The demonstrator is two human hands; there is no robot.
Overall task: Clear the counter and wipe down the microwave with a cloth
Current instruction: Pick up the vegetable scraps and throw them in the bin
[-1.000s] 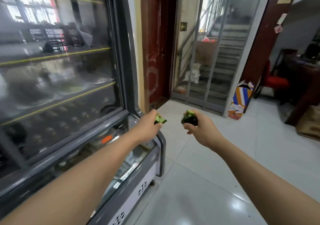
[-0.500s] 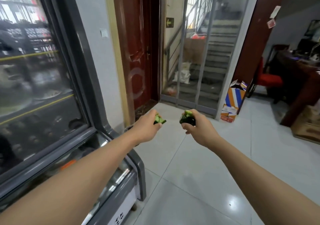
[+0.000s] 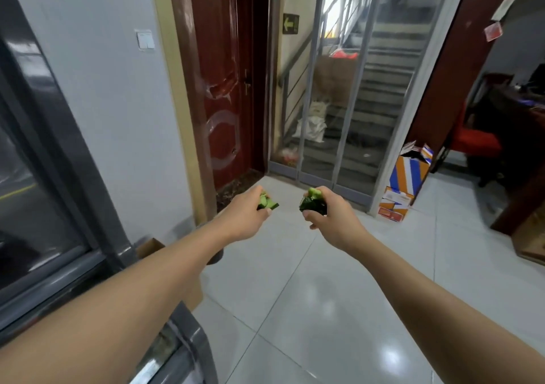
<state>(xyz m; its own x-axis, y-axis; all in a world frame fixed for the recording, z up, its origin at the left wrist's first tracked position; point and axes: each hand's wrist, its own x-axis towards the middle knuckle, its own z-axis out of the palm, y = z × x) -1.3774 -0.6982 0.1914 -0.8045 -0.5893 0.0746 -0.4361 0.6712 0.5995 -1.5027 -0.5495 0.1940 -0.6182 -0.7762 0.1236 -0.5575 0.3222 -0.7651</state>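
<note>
The left hand point(image 3: 246, 217) pinches pale green vegetable scraps point(image 3: 267, 202), and the right hand point(image 3: 331, 221) curls round a darker clump of peelings point(image 3: 313, 203); both are held out over the tiled floor point(image 3: 295, 295), likely so nothing drips while carried off for disposal. Neither table nor microwave is in view

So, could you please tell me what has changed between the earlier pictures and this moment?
The person has walked forward: the glass-fronted display fridge has slid off to the left, and the red door and the stairwell behind the clear strip curtain are nearer. Nothing was picked up or let go. The left hand still grips green vegetable scraps, and the right hand its darker green bunch, both held out in front.
</note>
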